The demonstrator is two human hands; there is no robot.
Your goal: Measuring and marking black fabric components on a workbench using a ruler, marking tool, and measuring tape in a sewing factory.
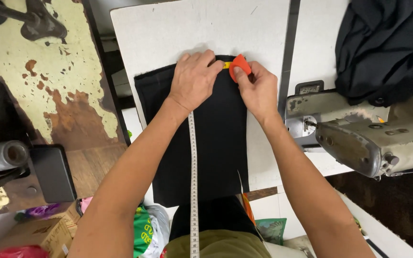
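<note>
on the white board beside the sewing machine, the left hand presses the tape measure flat along the black cloth while the right hand pinches orange chalk at its far edge (no mark visible yet).

A white table fills the middle. Right of the table sits a worn grey sewing machine, with a heap of dark cloth behind it. Left of the table stands a bench with peeling cream paint; bags lie below the table
</note>
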